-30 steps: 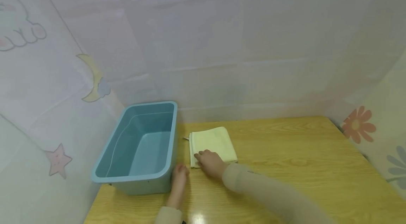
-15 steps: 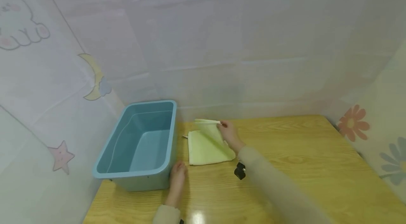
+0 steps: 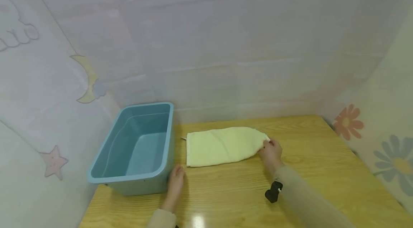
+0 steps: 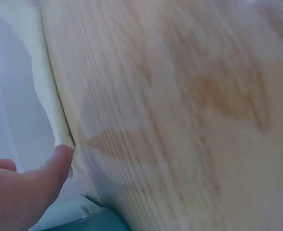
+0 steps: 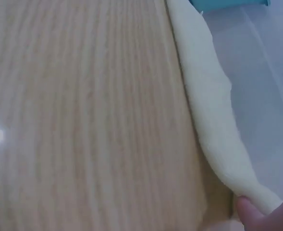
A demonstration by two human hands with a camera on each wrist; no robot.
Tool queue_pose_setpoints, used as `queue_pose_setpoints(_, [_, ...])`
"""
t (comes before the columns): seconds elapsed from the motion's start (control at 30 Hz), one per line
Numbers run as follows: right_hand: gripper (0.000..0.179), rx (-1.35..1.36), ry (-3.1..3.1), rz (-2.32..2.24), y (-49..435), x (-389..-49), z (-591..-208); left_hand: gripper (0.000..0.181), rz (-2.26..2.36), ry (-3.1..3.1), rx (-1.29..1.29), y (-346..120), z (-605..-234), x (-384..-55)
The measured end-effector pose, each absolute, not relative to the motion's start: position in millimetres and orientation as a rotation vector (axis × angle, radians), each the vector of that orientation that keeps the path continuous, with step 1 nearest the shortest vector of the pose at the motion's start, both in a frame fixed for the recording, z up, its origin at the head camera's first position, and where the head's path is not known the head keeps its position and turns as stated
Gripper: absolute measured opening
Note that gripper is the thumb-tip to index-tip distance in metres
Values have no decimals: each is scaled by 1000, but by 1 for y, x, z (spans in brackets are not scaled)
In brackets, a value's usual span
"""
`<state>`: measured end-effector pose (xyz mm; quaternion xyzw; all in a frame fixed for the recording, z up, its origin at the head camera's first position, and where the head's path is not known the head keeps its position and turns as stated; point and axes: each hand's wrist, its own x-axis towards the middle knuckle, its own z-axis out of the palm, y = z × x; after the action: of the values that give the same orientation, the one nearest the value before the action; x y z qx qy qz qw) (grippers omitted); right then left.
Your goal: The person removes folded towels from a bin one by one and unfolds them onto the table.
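A pale yellow towel (image 3: 222, 146) lies spread lengthwise on the wooden table, with a small tag at its left end. My right hand (image 3: 271, 153) pinches the towel's right end, bunching that edge to a narrow tip; the right wrist view shows the thumb (image 5: 249, 211) against the cloth. My left hand (image 3: 176, 181) rests on the table between the blue basin and the towel's near left corner. In the left wrist view its thumb (image 4: 55, 168) extends toward the towel's edge, and it holds nothing.
A blue plastic basin (image 3: 164, 163) stands at the table's left, with nothing inside it. The wooden table (image 3: 226, 195) runs back to a patterned wall sheet (image 3: 213, 48). A black wrist device (image 3: 273, 192) sits at the right cuff.
The right hand took the upper layer of the folded towel, lifted it and drew it over to the right, so the towel is now about twice as long. The left hand stayed beside the basin.
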<state>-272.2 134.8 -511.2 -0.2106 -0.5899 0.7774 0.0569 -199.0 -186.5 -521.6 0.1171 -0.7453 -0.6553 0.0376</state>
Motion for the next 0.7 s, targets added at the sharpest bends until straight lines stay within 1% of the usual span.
queue_pose_setpoints(0.13, [54,-849,-1721,2355,147,-263,-531,47,-1972,-2280,370,-185,-522,-201])
queue_pose_setpoints(0.27, [53,-934,-1689,2296,156,-259,-541,46,-1964,-2277,356,-182,-519,-204])
queue_pose_setpoints(0.5, [52,-880,-1851,2069,174,-267,-541,46,-1947,-2190,316,-169,-514,-226])
queue_pose_setpoints(0.7, [49,-746,-1849,2067,186,-294,-526,44,-1901,-2180,291,-162,-509,-251])
